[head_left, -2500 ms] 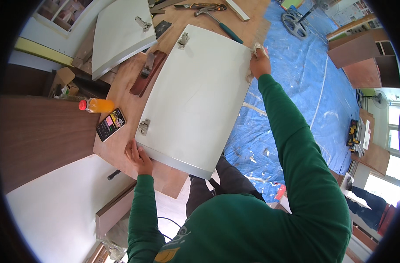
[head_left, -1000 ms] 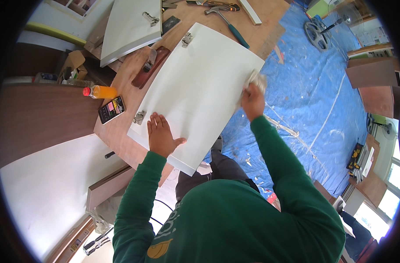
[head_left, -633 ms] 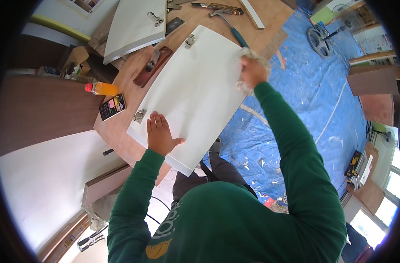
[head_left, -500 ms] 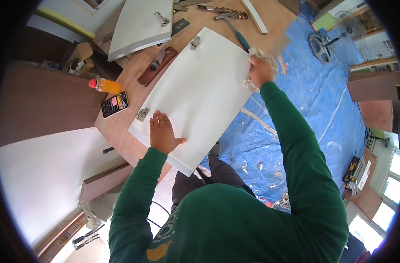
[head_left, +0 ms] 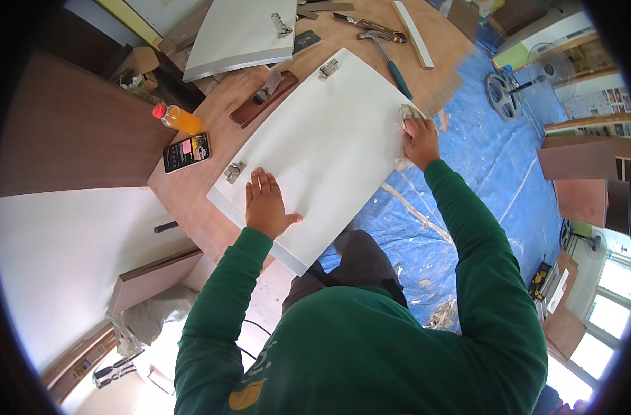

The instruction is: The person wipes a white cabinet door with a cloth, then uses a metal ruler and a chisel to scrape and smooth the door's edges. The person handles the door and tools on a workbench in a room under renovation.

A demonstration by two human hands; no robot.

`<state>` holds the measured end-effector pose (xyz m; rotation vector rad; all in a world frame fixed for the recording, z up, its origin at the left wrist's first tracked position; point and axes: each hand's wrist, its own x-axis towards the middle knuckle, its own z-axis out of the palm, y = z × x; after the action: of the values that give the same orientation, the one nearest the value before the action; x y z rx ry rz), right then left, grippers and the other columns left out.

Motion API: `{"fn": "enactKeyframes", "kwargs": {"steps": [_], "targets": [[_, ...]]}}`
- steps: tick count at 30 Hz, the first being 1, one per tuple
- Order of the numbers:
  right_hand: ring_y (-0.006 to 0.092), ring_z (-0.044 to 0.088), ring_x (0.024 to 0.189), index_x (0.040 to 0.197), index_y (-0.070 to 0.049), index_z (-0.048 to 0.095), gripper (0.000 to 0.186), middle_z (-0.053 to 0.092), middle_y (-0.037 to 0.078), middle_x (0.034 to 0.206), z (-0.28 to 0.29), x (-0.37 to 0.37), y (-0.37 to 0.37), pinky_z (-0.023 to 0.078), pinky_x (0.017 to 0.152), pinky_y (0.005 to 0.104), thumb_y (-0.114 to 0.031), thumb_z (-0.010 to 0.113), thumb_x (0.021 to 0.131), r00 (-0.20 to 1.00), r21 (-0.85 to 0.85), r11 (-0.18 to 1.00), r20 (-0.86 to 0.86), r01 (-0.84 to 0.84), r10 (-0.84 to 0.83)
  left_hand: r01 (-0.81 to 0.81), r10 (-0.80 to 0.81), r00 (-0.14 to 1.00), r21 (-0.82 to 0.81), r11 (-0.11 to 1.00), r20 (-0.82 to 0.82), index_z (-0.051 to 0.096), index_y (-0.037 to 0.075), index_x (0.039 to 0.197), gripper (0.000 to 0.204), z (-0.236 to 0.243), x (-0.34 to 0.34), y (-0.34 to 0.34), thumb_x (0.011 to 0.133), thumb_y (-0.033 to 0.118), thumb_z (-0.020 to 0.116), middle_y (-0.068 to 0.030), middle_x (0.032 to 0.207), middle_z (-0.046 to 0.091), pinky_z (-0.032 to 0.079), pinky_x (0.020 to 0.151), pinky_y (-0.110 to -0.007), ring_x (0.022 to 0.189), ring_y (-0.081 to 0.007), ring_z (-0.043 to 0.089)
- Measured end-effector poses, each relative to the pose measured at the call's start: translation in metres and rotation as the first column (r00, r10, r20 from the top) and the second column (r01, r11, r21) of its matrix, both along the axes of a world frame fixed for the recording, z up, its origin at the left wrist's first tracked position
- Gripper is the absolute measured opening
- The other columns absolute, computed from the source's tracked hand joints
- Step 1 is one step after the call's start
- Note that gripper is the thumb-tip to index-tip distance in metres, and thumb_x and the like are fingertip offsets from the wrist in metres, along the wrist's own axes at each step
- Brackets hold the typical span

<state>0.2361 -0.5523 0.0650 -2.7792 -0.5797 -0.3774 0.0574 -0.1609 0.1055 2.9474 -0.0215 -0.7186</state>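
Note:
A white cabinet door [head_left: 329,145] lies on the wooden worktable [head_left: 198,183], its near corner jutting past the edge towards me. Two metal hinges are fixed along its left side, an upper hinge [head_left: 328,68] and a lower hinge [head_left: 234,171]. My left hand [head_left: 268,207] rests flat on the door near the lower hinge, fingers stretched out. At the door's right edge my right hand [head_left: 421,142] is closed on a crumpled beige rag [head_left: 405,119], pressing it against the edge. Part of the rag is hidden under the fingers.
Beyond the door lie a hammer [head_left: 391,66], a utility knife [head_left: 374,28], a white strip [head_left: 413,34] and another white door [head_left: 243,34]. To the left are a wooden hand plane [head_left: 263,100], an orange drink bottle [head_left: 178,120] and a phone [head_left: 187,152]. Blue sheeting [head_left: 481,166] covers the floor.
My right hand has moved the rag slightly nearer to me along the door's right edge. The left hand stays flat on the door. The whole view has shifted a little.

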Motion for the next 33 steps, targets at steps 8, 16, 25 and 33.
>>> {"fn": "enactKeyframes", "kwargs": {"steps": [8, 16, 25, 33], "targets": [[0.0386, 0.062, 0.101, 0.101, -0.013, 0.065, 0.012, 0.071, 0.008, 0.103, -0.014, 0.084, 0.061, 0.051, 0.082, 0.0527, -0.014, 0.065, 0.089, 0.970, 0.107, 0.965, -0.014, -0.240, 0.243, -0.067, 0.066, 0.997, -0.008, 0.998, -0.046, 0.020, -0.014, 0.157, 0.130, 0.002, -0.004, 0.003, 0.072, 0.061, 0.084, -0.0337, 0.167, 0.014, 0.011, 0.129, -0.052, 0.158, -0.0446, 0.010], [0.0358, 0.063, 0.101, 0.099, -0.015, 0.065, 0.011, 0.073, 0.006, 0.104, -0.018, 0.225, 0.167, 0.053, 0.080, 0.0524, -0.016, 0.063, 0.088, 0.956, 0.106, 0.954, -0.051, -0.282, 0.289, -0.126, 0.125, 0.991, -0.006, 0.992, -0.055, 0.018, -0.009, 0.160, 0.133, 0.005, -0.005, 0.000, 0.069, 0.060, 0.087, -0.0275, 0.170, 0.011, 0.013, 0.129, -0.050, 0.160, -0.0388, 0.008], [0.0352, 0.061, 0.098, 0.095, -0.012, 0.062, 0.012, 0.068, 0.008, 0.097, -0.018, 0.151, 0.101, 0.050, 0.080, 0.0509, -0.012, 0.066, 0.084, 0.947, 0.072, 0.946, -0.035, -0.316, 0.319, -0.167, 0.170, 0.978, 0.030, 0.985, -0.118, 0.017, -0.009, 0.160, 0.134, 0.012, 0.003, -0.010, 0.069, 0.058, 0.088, -0.0272, 0.170, 0.011, 0.014, 0.129, -0.049, 0.160, -0.0383, 0.009], [0.0333, 0.061, 0.095, 0.098, -0.013, 0.063, 0.017, 0.068, 0.005, 0.097, -0.014, 0.101, 0.075, 0.047, 0.079, 0.0514, -0.009, 0.066, 0.082, 0.952, 0.181, 0.936, -0.001, -0.301, 0.306, -0.150, 0.155, 0.980, 0.051, 0.987, -0.128, 0.016, -0.010, 0.160, 0.134, 0.011, 0.005, -0.010, 0.069, 0.057, 0.088, -0.0296, 0.169, 0.010, 0.014, 0.129, -0.050, 0.160, -0.0403, 0.008]]}}
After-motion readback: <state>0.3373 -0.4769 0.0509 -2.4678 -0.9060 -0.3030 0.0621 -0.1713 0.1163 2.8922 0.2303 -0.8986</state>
